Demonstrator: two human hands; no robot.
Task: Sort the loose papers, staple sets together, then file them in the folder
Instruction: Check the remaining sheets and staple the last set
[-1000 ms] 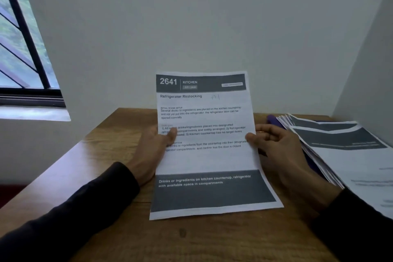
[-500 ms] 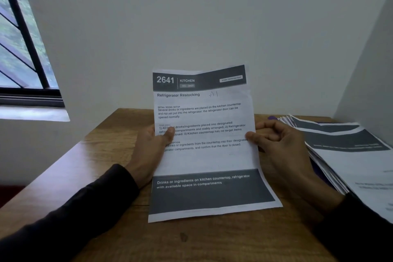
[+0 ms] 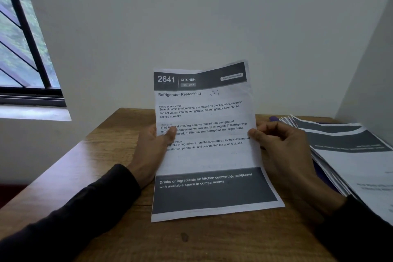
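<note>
The printed sheet [image 3: 205, 140], headed "2641 KITCHEN – Refrigerator Restocking", stands tilted over the middle of the wooden tabletop [image 3: 102, 155], its long axis running from the near edge toward the far edge, dark header band uppermost and pointing at the wall, bottom edge resting on or just above the wood. The left hand [image 3: 152, 151] grips the sheet's left edge about halfway up, thumb curled over the printed face and fingers hidden behind. The right hand [image 3: 280, 151] pinches the right edge at the same height, thumb tip on the front, fingers curled behind. Most of the sheet lies between the two grips, its top bowing slightly backward. Along the tabletop's right edge lies a fanned stack of papers [image 3: 348, 155], with a purple folder [image 3: 273, 118] showing beneath it.
</note>
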